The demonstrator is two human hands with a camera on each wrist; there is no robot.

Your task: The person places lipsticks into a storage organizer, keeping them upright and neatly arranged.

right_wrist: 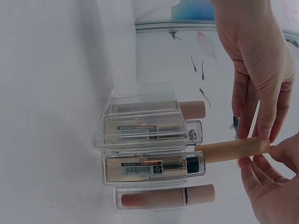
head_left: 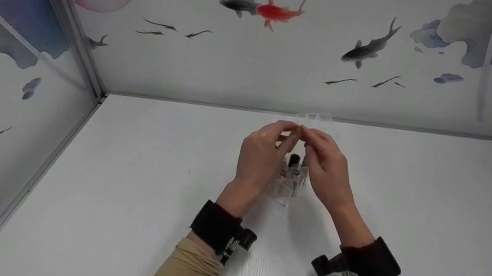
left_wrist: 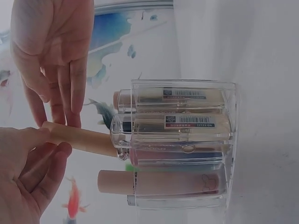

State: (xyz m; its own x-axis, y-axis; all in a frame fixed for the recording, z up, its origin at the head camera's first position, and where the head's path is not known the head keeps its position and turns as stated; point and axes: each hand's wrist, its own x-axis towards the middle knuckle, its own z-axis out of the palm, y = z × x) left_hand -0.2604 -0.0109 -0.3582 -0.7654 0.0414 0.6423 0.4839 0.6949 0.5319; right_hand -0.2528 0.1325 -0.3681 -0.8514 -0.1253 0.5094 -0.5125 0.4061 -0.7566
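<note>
Both hands meet above a clear cosmetics holder (head_left: 285,185) on the white table. The left hand (head_left: 260,156) and right hand (head_left: 329,170) have their fingertips together at the upper end of a slim tan cosmetic tube (left_wrist: 81,139). In the left wrist view, the left fingers pinch the tube's end. The right fingers also hold it in the right wrist view, with its lower part hidden behind the holder's contents. Upright in the holder stand clear lip gloss tubes (right_wrist: 145,169) with barcode labels, one under a black cap (head_left: 294,160), and a pink-capped tube (left_wrist: 117,182).
Farther back lies a clear plastic piece (head_left: 315,119), partly behind the hands, near the back wall. Panels with painted fish (head_left: 278,13) enclose the white table (head_left: 142,180) at the back and left. Each wrist wears a black strap with a small camera.
</note>
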